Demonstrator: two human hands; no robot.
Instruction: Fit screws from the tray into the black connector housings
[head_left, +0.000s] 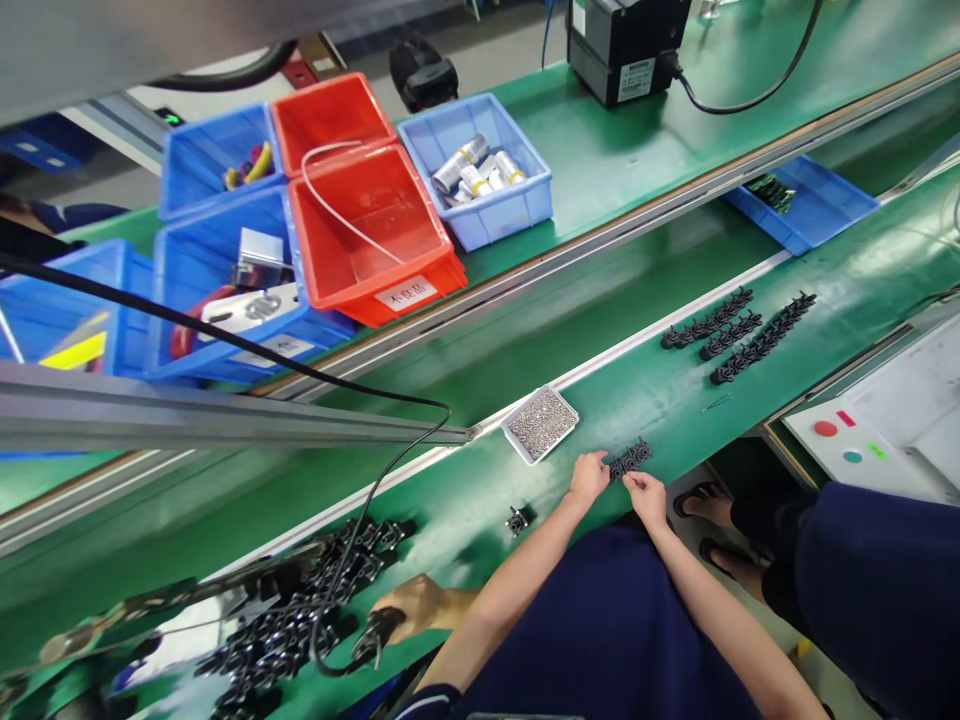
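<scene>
A short row of small black parts (pixel 634 456) sits on the green bench in front of me. My left hand (pixel 590 478) is at the row's left end, fingers closed on a black part there. Against the near side of the row, my right hand (pixel 646 497) has thumb and finger pinched together; whatever is between them is too small to make out. A white tray of small metal screws (pixel 541 425) stands just beyond my left hand. One separate black part (pixel 517 520) with shiny spots lies left of my left forearm.
Longer rows of black parts (pixel 761 338) stand farther right, near thin tweezers-like metal (pixel 717 403). At left, another person's hand (pixel 416 607) grips a black corded tool beside many piled black parts (pixel 277 630). Red bin (pixel 375 225) and blue bins line the upper shelf. Another person stands right.
</scene>
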